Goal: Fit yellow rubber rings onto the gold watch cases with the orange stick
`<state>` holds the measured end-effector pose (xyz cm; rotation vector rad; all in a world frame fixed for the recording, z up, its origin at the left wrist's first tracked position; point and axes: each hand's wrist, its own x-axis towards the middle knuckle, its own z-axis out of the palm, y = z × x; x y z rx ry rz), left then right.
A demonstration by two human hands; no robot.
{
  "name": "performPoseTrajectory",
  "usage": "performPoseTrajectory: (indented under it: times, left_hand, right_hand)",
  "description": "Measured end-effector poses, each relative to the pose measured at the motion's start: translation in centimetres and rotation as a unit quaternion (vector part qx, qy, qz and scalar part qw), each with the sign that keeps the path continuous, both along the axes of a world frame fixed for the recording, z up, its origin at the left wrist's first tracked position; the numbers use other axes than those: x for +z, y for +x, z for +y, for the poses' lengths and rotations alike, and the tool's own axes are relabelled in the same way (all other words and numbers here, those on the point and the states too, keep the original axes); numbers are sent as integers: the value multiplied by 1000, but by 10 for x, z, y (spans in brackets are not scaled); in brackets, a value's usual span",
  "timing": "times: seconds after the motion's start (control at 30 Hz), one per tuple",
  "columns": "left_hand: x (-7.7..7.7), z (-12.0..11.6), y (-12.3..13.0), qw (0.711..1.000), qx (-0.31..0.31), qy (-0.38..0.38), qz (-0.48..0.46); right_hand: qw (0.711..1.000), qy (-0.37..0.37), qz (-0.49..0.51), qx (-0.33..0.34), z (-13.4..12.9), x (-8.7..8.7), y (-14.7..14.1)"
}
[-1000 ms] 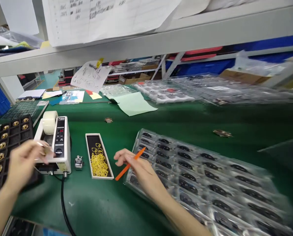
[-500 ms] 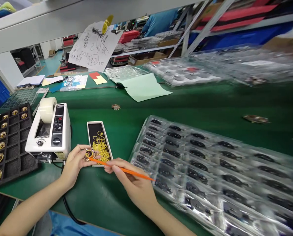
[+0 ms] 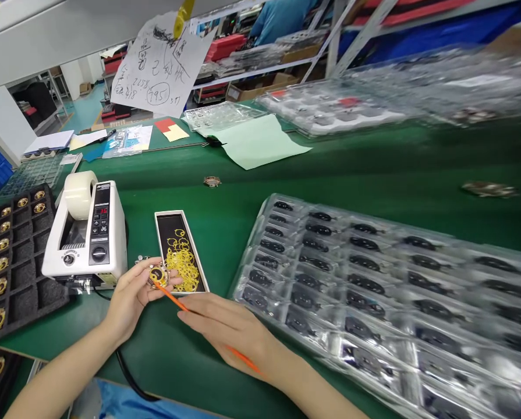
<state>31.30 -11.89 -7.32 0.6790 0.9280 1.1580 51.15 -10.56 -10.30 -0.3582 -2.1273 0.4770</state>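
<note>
Left hand (image 3: 131, 299): half-closed, thumb and fingertips pinching a small round gold-and-black part (image 3: 158, 276) just above the near end of the open box. Right hand (image 3: 229, 331): fingers curled loosely, gripping a thin orange stick (image 3: 178, 304), whose tip touches the part's lower edge and whose far end sticks out past the hand. Black box (image 3: 165, 233) with white rim sits just beyond the left fingers, holding a tangle of yellow rings (image 3: 182, 269). Left of it: white tape dispenser (image 3: 85, 244), tape roll (image 3: 79, 194) on top. Further left, at the table's left edge: black foam tray (image 3: 11, 262) of gold round parts. Right of the hands: clear blister tray (image 3: 374, 291) of black parts, lying flat on the green table (image 3: 219, 244). Loose round part (image 3: 212, 181) beyond the box, near a pale green sheet (image 3: 260, 139).
</note>
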Motion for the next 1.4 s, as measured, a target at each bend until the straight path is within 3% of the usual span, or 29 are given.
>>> performPoseTrajectory:
  times: [0.13,0.33,0.47,0.63,0.77,1.07,1.2,1.4]
  left_hand:
    - [-2,1,0,1000,1,-10,-3]
    - [-2,2,1,1000,5,-16,10]
    - [-1,2,0,1000,-1,-7,11]
    - [1,-1,2,1000,-3,-18,12]
    - [1,-4,6,1000,-13,-28,-1]
    - [-5,-6,10,999,-3,-37,-9]
    - [-6,-6,11,999,-3,-42,-11]
    - [-9,-4,7,998,-3,-55,14]
  right_hand:
    - [990,104,-93,-18,1,3,4]
    - [981,138,-133,-20,2,10,4]
    - [994,94,-56,-19,1,10,3]
    - [995,-17,62,-81,-1,12,-1]
    - [989,-3,103,-110,-4,10,-10]
    - [981,-49,127,-141,-6,10,-12]
    - [985,-13,105,-135,-5,3,-15]
    - [979,155,-26,-127,-4,-5,-15]
